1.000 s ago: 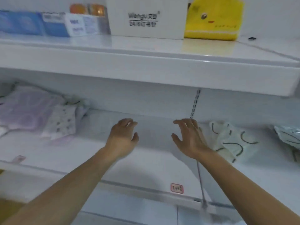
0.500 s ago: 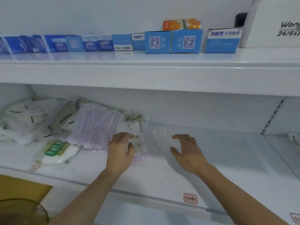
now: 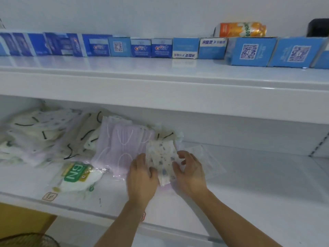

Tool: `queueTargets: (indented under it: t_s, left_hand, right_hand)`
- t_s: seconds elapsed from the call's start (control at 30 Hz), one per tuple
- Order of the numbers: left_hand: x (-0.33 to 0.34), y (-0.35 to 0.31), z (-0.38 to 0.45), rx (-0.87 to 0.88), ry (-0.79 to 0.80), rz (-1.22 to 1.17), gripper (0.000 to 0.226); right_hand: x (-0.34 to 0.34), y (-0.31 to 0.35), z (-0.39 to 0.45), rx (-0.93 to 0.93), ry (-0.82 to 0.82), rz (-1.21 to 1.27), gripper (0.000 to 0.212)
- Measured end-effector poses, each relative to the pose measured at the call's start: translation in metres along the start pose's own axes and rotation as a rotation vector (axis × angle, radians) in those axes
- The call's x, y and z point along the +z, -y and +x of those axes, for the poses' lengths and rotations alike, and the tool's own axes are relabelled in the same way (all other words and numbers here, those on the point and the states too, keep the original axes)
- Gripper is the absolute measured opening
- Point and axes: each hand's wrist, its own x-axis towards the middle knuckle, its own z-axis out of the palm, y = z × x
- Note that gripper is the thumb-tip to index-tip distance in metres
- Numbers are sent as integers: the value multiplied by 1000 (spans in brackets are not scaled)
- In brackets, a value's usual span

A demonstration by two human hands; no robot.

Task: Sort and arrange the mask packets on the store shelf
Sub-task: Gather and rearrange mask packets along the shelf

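Pinching a speckled packet (image 3: 162,162) from both sides, a person's left hand (image 3: 141,177) and right hand (image 3: 190,171) hold it just above the lower shelf (image 3: 258,189), fingers curled onto its left and right edges. The packet tilts slightly, its lower end between the two palms, its upper end over the edge of the lilac packets (image 3: 121,145) lying just to the left. A clear packet (image 3: 208,157) lies flat just behind the right hand. Farther left sits a loose heap of cream packets (image 3: 44,134) with black marks, and a green-labelled pack (image 3: 76,175) near the shelf front. Blue boxes (image 3: 178,48) line the upper shelf. The step looks like picking one packet out of the jumble; next it likely needs lifting clear and laying with its own kind, or on the bare stretch at right.
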Motion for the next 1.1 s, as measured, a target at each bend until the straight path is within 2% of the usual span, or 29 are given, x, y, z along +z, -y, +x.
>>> queueTargets:
  t_s: [0.13,0.27,0.33,0.47,0.6,0.63,0.7,0.77,0.83,0.9,0.97,1.03,1.1]
  left_hand:
    - [-4,3,2,-70,8,-171,44]
    - [-9,-3,-2,36,49,-247,50]
    - [-10,-6,-4,66,109,-328,55]
    - [-9,-6,-3,68,151,-452,48]
    - [-12,-4,-2,-20,125,-571,55]
    - [-13,-4,-2,-38,134,-593,53]
    - [-13,-4,-2,-60,206,-592,36]
    - [-12,0,-1,-71,263,-539,17]
    - [-12,3,1,-90,249,-521,21]
    - [-11,7,3,-106,192,-533,26]
    - [-10,8,5,-103,167,-548,23]
    - [-9,8,5,-90,188,-549,20]
    - [-9,9,5,-82,213,-547,20]
  right_hand:
    - [13,-2,0,195,-72,207,51]
    - [14,-10,1,254,-111,340,42]
    - [12,-8,1,248,-103,359,36]
    - [6,-3,-2,228,-117,422,34]
    - [3,1,-6,211,-74,520,3]
    - [3,3,-8,191,-62,550,4]
    - [5,6,-12,99,-4,549,6]
    - [7,5,-14,11,18,479,4]
    - [7,-6,-9,14,-116,340,20]
    - [2,-23,1,73,-284,-89,32]
    - [-10,-34,5,208,-208,-381,46]
    - [-24,-40,6,262,-77,-460,47]
    - [-37,-47,11,220,-10,-447,39]
